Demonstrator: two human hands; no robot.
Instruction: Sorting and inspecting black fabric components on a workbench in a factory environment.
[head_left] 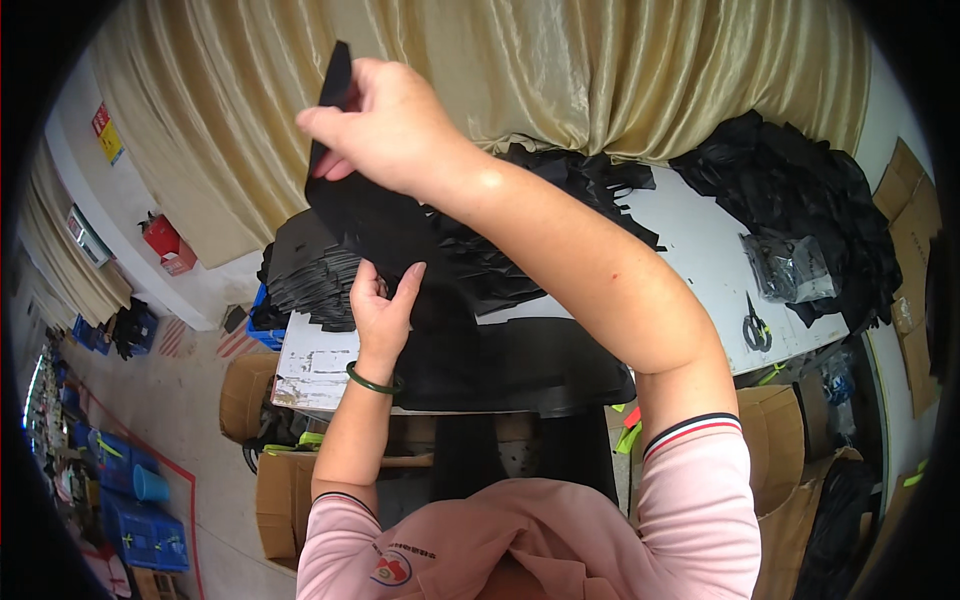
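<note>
Right hand (395,120): fingers pinching a matte, folded black sheet (375,215), raised above the white surface (690,215) | left hand (383,312): at its lower end, thumb spread — cannot tell if gripping | thin, layered pieces (310,270) on surface | satiny, pleated curtain (650,70) behind

Shirt (480,535): pale pink, kinda loose, short sleeves (695,490) ending above the elbows
Cuffs (695,431): neat striped trim, dark navy, white and red
Chest badge (391,568): little roundish logo, red and blue, dark lettering (418,555) alongside
Bangle (373,384): smooth dark green ring, left wrist
Trousers (470,460): black, mostly hidden tbh
Hands (395,125): bare
</note>
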